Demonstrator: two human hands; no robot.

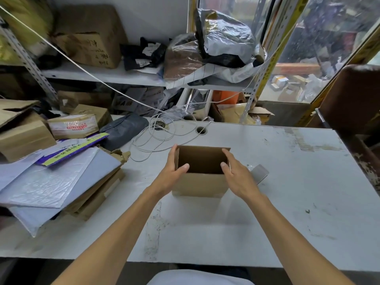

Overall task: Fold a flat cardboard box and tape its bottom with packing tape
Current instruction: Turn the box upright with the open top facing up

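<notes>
A small brown cardboard box [200,183] stands squared up on the white table [287,182], its top end open toward me and dark inside. My left hand [172,171] grips its left wall, thumb over the near rim and fingers along the outside. My right hand [236,173] holds the right wall the same way, thumb hooked over the rim. A roll of packing tape [260,172] lies on the table just right of the box, partly hidden behind my right hand. The box's bottom is out of sight.
A heap of padded mailers and flat cardboard [55,182] covers the table's left side, with taped parcels [72,126] behind. A loose white cable [156,136] coils behind the box. Cluttered shelves stand at the back; a brown chair [353,99] is at right.
</notes>
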